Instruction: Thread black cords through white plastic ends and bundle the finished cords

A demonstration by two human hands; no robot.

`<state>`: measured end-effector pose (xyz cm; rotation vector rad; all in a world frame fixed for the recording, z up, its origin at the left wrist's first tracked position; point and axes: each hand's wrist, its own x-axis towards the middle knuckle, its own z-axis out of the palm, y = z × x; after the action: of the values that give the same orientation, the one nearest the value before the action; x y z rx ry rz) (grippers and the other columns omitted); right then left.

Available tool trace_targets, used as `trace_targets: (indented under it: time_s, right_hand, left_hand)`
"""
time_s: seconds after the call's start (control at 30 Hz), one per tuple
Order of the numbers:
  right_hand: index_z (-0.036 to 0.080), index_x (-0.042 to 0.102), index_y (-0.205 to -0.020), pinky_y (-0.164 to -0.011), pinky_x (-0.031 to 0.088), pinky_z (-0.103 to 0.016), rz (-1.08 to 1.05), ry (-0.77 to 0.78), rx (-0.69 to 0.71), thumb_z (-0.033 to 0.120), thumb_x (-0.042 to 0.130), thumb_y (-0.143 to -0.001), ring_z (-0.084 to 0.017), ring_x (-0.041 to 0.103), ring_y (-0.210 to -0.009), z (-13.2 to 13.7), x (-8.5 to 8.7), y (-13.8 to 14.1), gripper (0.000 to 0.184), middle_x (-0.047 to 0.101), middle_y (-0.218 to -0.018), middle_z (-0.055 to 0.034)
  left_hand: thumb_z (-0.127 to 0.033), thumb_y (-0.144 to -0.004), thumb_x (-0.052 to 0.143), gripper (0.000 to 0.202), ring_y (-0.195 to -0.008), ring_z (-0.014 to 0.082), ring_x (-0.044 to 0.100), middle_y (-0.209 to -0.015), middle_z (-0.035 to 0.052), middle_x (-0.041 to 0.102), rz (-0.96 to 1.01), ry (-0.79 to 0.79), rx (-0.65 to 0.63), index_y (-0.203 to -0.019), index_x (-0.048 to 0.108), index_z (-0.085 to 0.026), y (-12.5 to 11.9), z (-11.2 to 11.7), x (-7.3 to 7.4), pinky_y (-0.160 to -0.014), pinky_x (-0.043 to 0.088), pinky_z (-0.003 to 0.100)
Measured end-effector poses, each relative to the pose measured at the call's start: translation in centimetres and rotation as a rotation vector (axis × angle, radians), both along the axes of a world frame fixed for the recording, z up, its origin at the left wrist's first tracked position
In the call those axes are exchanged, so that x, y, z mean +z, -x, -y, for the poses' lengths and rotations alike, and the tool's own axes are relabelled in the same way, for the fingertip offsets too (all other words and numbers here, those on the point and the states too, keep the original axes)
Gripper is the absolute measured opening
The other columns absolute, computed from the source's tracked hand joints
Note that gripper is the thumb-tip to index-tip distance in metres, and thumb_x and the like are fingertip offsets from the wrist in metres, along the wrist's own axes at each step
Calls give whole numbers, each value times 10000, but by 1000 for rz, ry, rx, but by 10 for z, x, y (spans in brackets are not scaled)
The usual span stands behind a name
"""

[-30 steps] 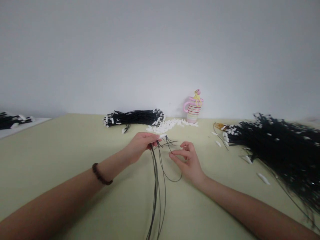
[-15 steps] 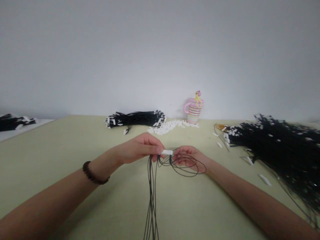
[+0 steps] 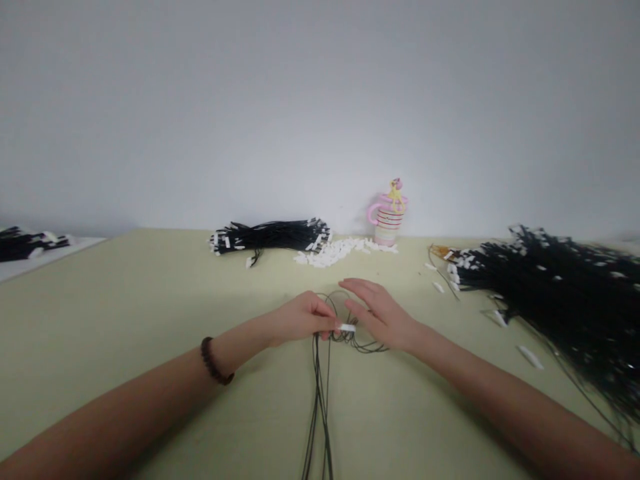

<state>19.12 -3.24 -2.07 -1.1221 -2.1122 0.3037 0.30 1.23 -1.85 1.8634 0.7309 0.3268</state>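
My left hand (image 3: 303, 320), with a dark bead bracelet at the wrist, is closed in a pinch on a bunch of thin black cords (image 3: 320, 400) and a small white clip (image 3: 347, 327) at their top. The cords hang toward me over the pale green table (image 3: 125, 320). My right hand (image 3: 383, 313) lies just right of the clip, fingers stretched out and together over the looped cord ends (image 3: 363, 345). It holds nothing that I can see.
A tied bundle of black cords with white tips (image 3: 270, 236) lies at the back, beside a heap of white clips (image 3: 340, 251) and a pink striped cup (image 3: 387, 221). A big loose pile of black cords (image 3: 560, 287) fills the right. Another bundle (image 3: 25, 242) sits far left.
Both hands have come down to the table. My right hand let go of the looped cord ends and opened flat; my left keeps its pinch on the cords and clip.
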Motion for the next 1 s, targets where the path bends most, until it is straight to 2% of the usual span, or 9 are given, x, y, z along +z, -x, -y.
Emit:
trace_targets:
  time_s: [0.1, 0.27, 0.37, 0.5, 0.6, 0.7, 0.77, 0.87, 1.0]
  right_hand:
    - [150, 494, -1105, -894, 334, -354, 103, -208, -17, 254, 409, -826, -188, 428, -1064, 13, 2, 11, 309, 500, -1113, -117]
    - [152, 557, -818, -782, 318, -362, 383, -401, 113, 149, 439, -755, -157, 459, -791, 30, -1, 26, 133, 523, -820, -58]
    - [155, 547, -717, -782, 290, -382, 560, -433, 161, 153, 409, -793, -155, 431, -778, 35, -9, 31, 157, 502, -794, -50]
    - [164, 576, -732, -793, 301, -369, 594, -422, 235, 159, 410, -828, -128, 426, -734, 34, -13, 32, 191, 507, -771, -31]
    - [180, 620, -855, -755, 365, -306, 390, -309, 344, 224, 453, -830, -114, 465, -747, 30, -3, 26, 175, 521, -827, -42]
    - [174, 632, -923, -658, 416, -226, 20, -121, 333, 261, 493, -813, -105, 514, -770, 23, 17, 14, 197, 541, -871, -61]
    - [166, 651, -835, -632, 430, -220, -188, -53, 240, 244, 502, -805, -103, 542, -733, 19, 32, 5, 171, 572, -808, -50]
    - [152, 628, -618, -688, 434, -247, -446, -58, 47, 246, 520, -788, -131, 571, -782, 12, 48, -9, 223, 589, -695, -35]
    - [164, 650, -736, -627, 434, -261, -741, -103, -126, 291, 568, -749, -113, 558, -666, 6, 61, -24, 152, 581, -660, -17]
  left_hand:
    - [-353, -709, 540, 275, -496, 80, 387, -510, -8, 520, 38, -12, 64, -600, 617, -112, 1, -3, -2, -499, 275, 204]
    - [-323, -690, 541, 251, -474, 72, 332, -485, -24, 460, 64, -12, 131, -562, 586, -111, 1, -5, -1, -468, 227, 207]
    - [-313, -687, 545, 228, -488, 76, 366, -509, -15, 486, 104, 38, 153, -602, 602, -109, 1, -6, -2, -479, 247, 207]
    - [-342, -688, 556, 250, -494, 80, 400, -530, -6, 503, 134, 92, 210, -692, 631, -104, 3, -11, -6, -475, 265, 208]
    - [-369, -672, 577, 275, -483, 81, 408, -530, 0, 509, 155, 121, 252, -690, 631, -100, 4, -14, -7, -463, 270, 211]
    - [-378, -673, 574, 285, -475, 79, 415, -532, 10, 524, 163, 127, 252, -638, 623, -99, 4, -14, -8, -464, 277, 215]
    - [-390, -669, 576, 293, -473, 78, 418, -528, 9, 527, 144, 125, 268, -650, 631, -103, 2, -14, -8, -457, 269, 214]
    - [-393, -663, 581, 294, -492, 83, 432, -538, 7, 531, 118, 127, 288, -706, 648, -110, 1, -13, -8, -457, 273, 210]
    - [-387, -663, 580, 293, -496, 82, 429, -546, 6, 524, 117, 128, 290, -710, 648, -106, 2, -13, -7, -460, 283, 208]
